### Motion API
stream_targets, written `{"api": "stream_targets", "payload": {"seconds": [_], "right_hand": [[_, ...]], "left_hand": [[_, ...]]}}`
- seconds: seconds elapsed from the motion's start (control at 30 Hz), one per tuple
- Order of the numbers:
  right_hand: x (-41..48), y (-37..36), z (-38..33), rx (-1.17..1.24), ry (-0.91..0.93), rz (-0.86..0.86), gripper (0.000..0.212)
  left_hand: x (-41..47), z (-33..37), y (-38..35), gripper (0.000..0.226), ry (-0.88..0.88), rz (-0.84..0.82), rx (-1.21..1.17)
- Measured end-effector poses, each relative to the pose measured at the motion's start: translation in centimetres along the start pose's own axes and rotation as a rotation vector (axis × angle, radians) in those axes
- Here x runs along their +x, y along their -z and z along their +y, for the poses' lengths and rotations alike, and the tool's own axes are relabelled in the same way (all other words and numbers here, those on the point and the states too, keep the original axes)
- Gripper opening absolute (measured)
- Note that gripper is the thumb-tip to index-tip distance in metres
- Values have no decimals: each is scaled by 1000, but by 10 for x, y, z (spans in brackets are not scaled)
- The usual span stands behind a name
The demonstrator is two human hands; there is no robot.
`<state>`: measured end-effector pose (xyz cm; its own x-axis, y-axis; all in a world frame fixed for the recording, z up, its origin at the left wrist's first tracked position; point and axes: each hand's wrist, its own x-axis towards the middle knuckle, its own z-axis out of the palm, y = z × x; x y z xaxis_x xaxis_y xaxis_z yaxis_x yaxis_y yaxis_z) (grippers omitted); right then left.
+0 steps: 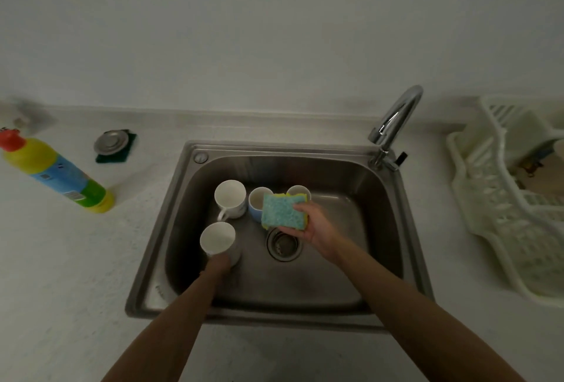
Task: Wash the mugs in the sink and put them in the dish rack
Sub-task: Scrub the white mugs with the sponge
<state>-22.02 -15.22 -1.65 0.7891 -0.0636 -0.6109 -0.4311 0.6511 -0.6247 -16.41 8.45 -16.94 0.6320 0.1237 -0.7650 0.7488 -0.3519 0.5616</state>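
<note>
Four ceramic mugs [229,197], left half of sink [381,214]: we judge them rigid, breakable, slippery when wet. Our left hand [218,265] grips the nearest white mug [217,238] round its body; right hand [317,229] pinches the sponge [283,210].

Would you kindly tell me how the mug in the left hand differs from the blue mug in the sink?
The held mug is white outside; the blue mug is blue. The left hand grips the held mug, while the blue mug stands unheld on the sink floor. The held mug's mouth shows whole; the sponge in the right hand covers part of the blue mug's. Both sit mouth up, pale inside.
</note>
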Motion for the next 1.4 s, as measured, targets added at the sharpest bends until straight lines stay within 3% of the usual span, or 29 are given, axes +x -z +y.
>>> {"api": "stream_targets", "payload": {"seconds": [0.07,0.17,0.23,0.33,0.4,0.6,0.77,0.87,1.0,1.1,1.4], "right_hand": [[-2,2,-4,-66,10,12,40],[-5,-4,-7,-205,45,32,24],[-7,-11,-7,-434,102,-5,8],[-15,-29,-6,-1012,298,-182,26],[-22,-46,-5,-1237,382,-247,34],[-39,-93,-3,-1302,303,-329,30],[-44,-108,-4,-1335,104,-208,32],[-48,-116,-1,-1305,75,-140,29],[-54,-131,8,-1314,34,-180,21],[-63,-125,-7,-1241,6,-98,16],[-84,-92,-29,-1188,35,-101,27]], "left_hand": [[30,-12,8,52,-50,78,220],[-56,21,19,40,-189,95,295],[-95,32,26,30,-344,57,329],[-125,45,45,23,-510,62,250],[-136,58,59,28,-595,74,226],[-152,81,83,36,-766,85,327],[-142,88,102,44,-810,140,213],[-139,86,101,44,-808,85,195],[-136,94,96,38,-864,-8,193],[-137,100,89,45,-887,-43,134],[-154,107,62,47,-909,-79,137]]}}
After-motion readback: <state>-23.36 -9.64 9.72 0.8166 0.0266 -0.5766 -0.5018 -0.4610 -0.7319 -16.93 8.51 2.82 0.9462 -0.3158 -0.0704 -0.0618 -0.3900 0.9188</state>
